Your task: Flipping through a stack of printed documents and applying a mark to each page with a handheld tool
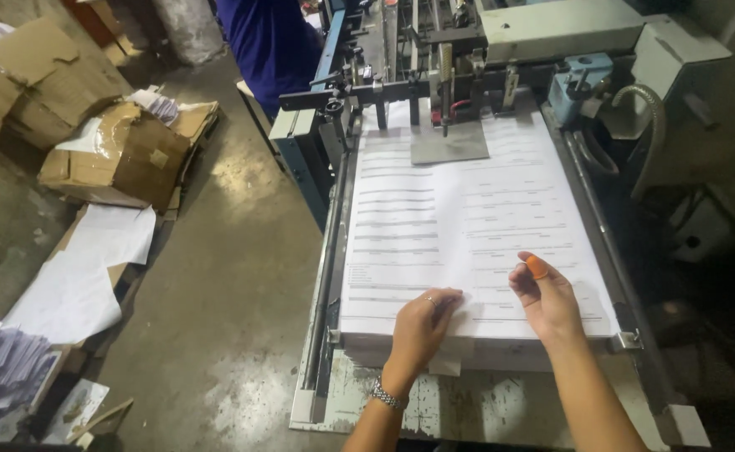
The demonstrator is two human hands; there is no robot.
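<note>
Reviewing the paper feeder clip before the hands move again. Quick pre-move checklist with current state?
1. Left hand on the stack of printed sheets: ok, fingers rest flat near the front edge.
2. Right hand grip: cannot tell whether it pinches a sheet; it hovers at the top sheet with an orange finger cot on one fingertip.
3. Stack squared on the feeder table: ok, front edge looks even.
4. Metal plate sits on the far end of the stack: ok.
5. Hands away from the feed mechanism: ok, both at the near end.
6. Person in blue beside the machine: cannot tell what they are doing.
</note>
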